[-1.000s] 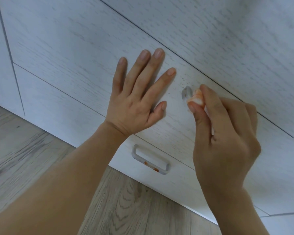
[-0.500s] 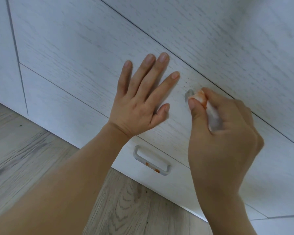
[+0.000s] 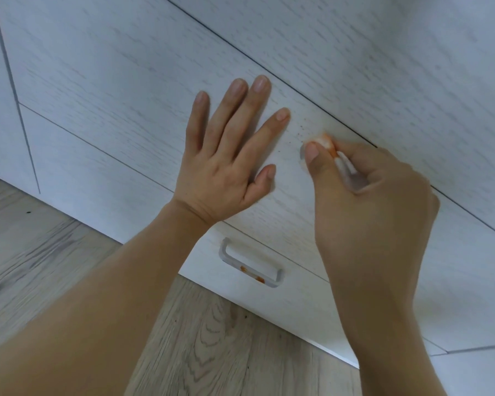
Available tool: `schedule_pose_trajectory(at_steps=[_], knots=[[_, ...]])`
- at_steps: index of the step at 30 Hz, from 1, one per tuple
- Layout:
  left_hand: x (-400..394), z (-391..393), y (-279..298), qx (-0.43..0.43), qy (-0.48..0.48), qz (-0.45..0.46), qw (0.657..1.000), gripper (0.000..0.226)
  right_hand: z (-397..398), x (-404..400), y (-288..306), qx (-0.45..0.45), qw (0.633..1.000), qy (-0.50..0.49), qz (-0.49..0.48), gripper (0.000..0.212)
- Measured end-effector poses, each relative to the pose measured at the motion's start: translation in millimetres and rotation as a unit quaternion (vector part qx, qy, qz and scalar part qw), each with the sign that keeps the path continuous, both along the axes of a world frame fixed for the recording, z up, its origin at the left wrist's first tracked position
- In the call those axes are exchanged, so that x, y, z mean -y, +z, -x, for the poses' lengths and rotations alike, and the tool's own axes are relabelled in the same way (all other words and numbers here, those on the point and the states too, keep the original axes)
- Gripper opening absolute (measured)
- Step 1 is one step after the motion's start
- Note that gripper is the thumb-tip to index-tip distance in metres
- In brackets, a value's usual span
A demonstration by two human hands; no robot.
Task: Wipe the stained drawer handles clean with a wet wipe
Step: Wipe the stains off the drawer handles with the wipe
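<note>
My right hand [image 3: 366, 201] pinches a white wet wipe [image 3: 327, 144], stained orange, against the left end of the middle drawer's grey handle [image 3: 352, 178], most of which my fingers hide. My left hand [image 3: 229, 161] lies flat with fingers spread on the same white drawer front [image 3: 143, 90], just left of that handle. Small dark specks dot the drawer front beside the wipe. The bottom drawer's grey handle [image 3: 250, 265] shows orange smears along its bar.
A white wood-grain cabinet with several drawer fronts fills the upper view; a side panel [image 3: 0, 110] stands at the far left. Grey wood-plank floor [image 3: 200, 338] runs below the bottom drawer.
My right hand has slid the wipe along the middle handle towards its left end and dropped its wrist. My left hand stays pressed on the drawer front.
</note>
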State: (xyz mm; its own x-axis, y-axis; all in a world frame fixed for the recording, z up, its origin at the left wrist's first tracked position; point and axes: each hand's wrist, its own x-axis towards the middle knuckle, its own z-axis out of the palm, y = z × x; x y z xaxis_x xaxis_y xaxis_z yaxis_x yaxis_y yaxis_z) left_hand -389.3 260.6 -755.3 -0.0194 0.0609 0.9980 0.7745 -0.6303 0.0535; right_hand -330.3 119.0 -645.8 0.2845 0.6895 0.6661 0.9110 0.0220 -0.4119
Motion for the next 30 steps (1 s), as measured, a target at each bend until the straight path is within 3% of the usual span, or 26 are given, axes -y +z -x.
schedule_pose_trajectory(at_steps=[15,18,22,30], knots=[[5.7,8.0,1.1,-0.031,-0.004,0.03,0.999,0.057,-48.7,26.9,-36.4,-0.019,0.985,-0.05,-0.166,0.019],[7.0,11.0,0.8,-0.043,0.008,0.03,0.999,0.057,-54.4,28.8,-39.6,-0.126,0.973,-0.045,-0.186,0.018],[10.7,11.4,1.8,-0.043,-0.003,0.04,0.998,0.055,-55.4,28.1,-41.2,-0.295,0.931,-0.021,-0.213,0.02],[14.4,16.9,0.4,-0.073,-0.009,0.046,0.996,0.055,-45.3,25.9,-40.9,-0.421,0.881,0.027,-0.213,0.015]])
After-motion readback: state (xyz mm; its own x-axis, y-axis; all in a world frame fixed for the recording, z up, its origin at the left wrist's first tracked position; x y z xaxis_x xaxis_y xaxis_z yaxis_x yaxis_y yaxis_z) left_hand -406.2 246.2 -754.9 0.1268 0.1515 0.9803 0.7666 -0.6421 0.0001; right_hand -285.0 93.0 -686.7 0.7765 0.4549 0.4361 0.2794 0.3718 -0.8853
